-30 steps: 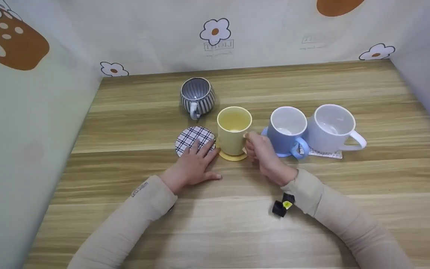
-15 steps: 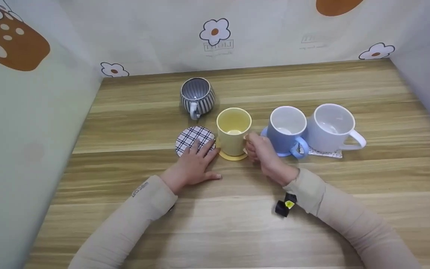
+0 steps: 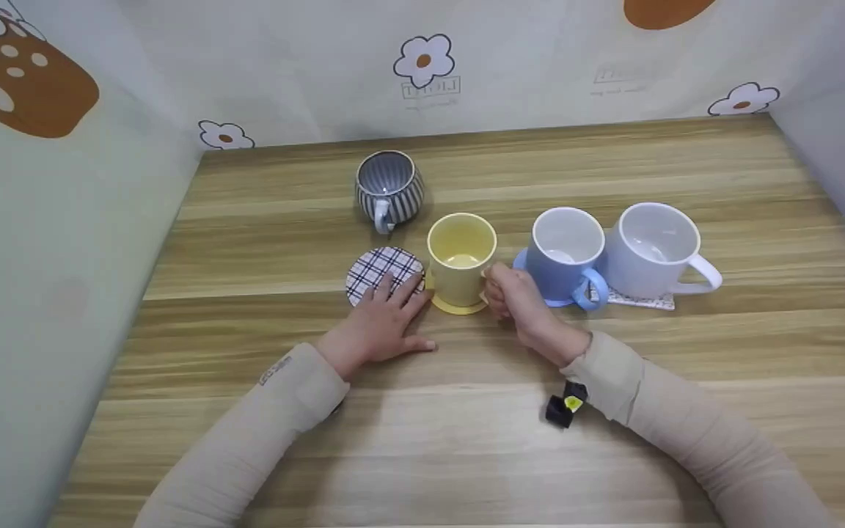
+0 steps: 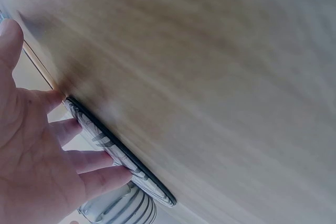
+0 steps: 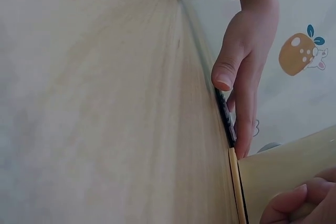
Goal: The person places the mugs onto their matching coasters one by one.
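Observation:
My left hand (image 3: 382,326) lies spread, its fingertips resting on a round plaid coaster (image 3: 375,271) and the index finger reaching the yellow coaster (image 3: 458,309) beside it. On that yellow coaster stands a yellow mug (image 3: 458,284), upright. My right hand (image 3: 525,312) grips the mug's handle, which the fingers mostly hide. In the left wrist view, straight fingers touch the plaid coaster's (image 4: 113,148) edge. The right wrist view catches curled fingers (image 5: 286,203) next to the mug's side (image 5: 281,169), and the left hand beyond.
Behind the plaid coaster is a striped mug (image 3: 389,187). To the right, a blue mug (image 3: 558,275) stands on a blue coaster (image 3: 519,258), close beside a white mug (image 3: 642,268) on a speckled coaster (image 3: 650,301). Patterned walls (image 3: 305,73) enclose the wooden table (image 3: 422,455).
The yellow mug's rim has shifted very slightly toward me, and the right wrist has moved a little to the right. My left hand stays in place on the coaster.

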Demonstrator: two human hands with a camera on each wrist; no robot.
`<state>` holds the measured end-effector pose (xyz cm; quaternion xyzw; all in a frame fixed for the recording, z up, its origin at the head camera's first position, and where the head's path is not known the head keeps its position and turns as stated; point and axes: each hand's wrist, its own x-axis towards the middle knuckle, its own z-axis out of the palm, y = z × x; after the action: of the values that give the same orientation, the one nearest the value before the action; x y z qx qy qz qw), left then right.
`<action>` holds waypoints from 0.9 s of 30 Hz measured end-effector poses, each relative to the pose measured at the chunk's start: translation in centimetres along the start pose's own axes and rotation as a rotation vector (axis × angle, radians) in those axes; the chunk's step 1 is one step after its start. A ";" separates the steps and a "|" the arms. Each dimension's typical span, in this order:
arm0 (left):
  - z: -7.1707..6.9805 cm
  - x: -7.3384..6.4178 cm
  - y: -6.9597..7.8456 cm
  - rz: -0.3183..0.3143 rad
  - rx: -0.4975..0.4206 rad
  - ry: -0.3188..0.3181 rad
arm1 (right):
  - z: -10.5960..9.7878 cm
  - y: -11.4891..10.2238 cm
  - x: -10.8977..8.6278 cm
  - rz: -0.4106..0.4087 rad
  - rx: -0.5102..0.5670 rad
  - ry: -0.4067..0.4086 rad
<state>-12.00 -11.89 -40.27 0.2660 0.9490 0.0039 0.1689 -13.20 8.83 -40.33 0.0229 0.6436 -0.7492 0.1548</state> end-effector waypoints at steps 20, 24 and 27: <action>0.0 0.0 0.0 0.000 -0.039 0.008 | -0.4 -0.4 -0.3 0.045 -0.063 -0.064; -0.1 0.0 -0.1 0.007 -0.029 0.009 | -0.6 -0.8 -0.3 0.088 -0.184 -0.063; -0.1 -0.1 -0.1 0.014 -0.015 0.013 | -0.8 -1.2 -0.4 0.101 -0.298 -0.068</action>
<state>-12.05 -12.04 -40.22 0.2712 0.9482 0.0137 0.1646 -13.30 9.86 -39.27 0.0067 0.7402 -0.6369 0.2153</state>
